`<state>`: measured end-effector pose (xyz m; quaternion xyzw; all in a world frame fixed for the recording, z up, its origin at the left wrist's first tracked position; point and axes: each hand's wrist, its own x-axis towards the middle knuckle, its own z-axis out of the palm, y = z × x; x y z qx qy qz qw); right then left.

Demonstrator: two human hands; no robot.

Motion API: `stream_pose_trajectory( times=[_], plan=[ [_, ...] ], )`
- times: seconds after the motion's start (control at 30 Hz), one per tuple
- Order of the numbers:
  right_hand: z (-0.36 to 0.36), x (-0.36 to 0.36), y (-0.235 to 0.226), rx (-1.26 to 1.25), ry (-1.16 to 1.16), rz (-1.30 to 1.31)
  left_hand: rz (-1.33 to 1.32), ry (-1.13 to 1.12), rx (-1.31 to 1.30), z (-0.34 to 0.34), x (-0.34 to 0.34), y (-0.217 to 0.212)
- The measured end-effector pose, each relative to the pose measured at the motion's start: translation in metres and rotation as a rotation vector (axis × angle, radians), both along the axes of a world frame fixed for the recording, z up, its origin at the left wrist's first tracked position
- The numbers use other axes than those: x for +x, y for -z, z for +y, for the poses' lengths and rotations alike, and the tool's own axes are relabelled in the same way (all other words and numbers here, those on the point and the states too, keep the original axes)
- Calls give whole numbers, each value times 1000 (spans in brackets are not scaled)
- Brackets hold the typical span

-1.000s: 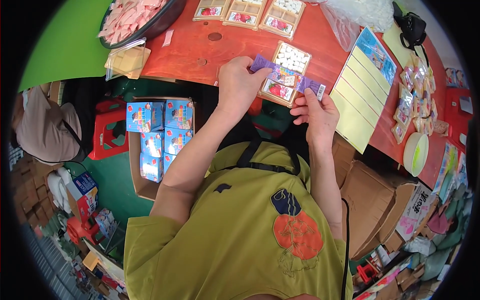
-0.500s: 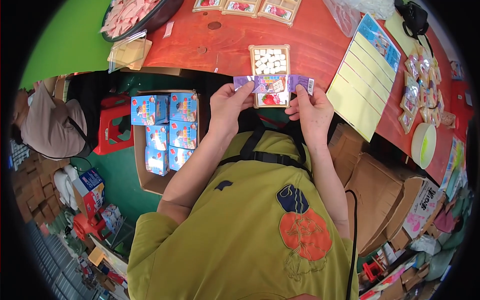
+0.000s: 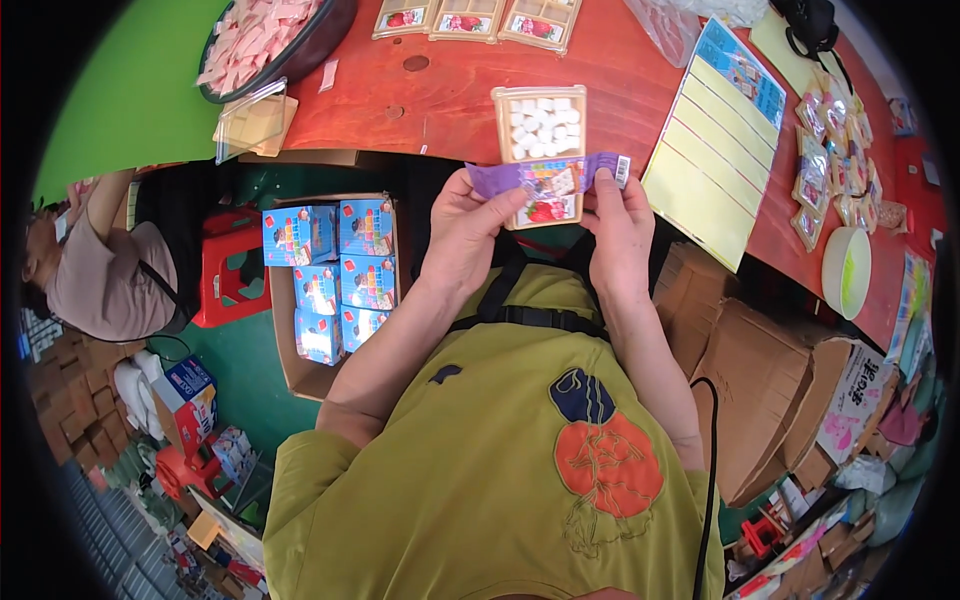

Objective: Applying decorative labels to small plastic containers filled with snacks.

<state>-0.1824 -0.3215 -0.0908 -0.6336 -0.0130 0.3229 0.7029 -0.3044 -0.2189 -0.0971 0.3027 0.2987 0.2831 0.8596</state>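
A compartmented tray (image 3: 538, 91) with white pieces (image 3: 545, 128) in its far part and a strawberry picture in its near part is at the near edge of the red table (image 3: 440, 95), a purple printed band (image 3: 560, 176) across it. The left hand (image 3: 460, 230) and right hand (image 3: 619, 232) pinch the band's opposite ends; any grip beneath the tray cannot be determined. Beyond, a black tub (image 3: 325, 48) contains pink sachets (image 3: 262, 40), a carton (image 3: 287, 350) contains blue boxes (image 3: 317, 288), and a pale bowl (image 3: 832, 278) contains something green.
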Motion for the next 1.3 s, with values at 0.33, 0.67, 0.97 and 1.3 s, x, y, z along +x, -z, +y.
stream_pose_trajectory(
  times=[0.33,0.67,0.97,1.3],
  plan=[
    [15,23,-21,381,313,1,-271,231,76,-21,37,-29],
    [9,36,-29,436,140,42,-83,291,498,-22,47,-54],
    [14,35,-9,354,185,-87,270,25,801,-40,57,-55],
    [13,32,-9,316,238,-142,86,114,622,-35,60,-40]
  ],
)
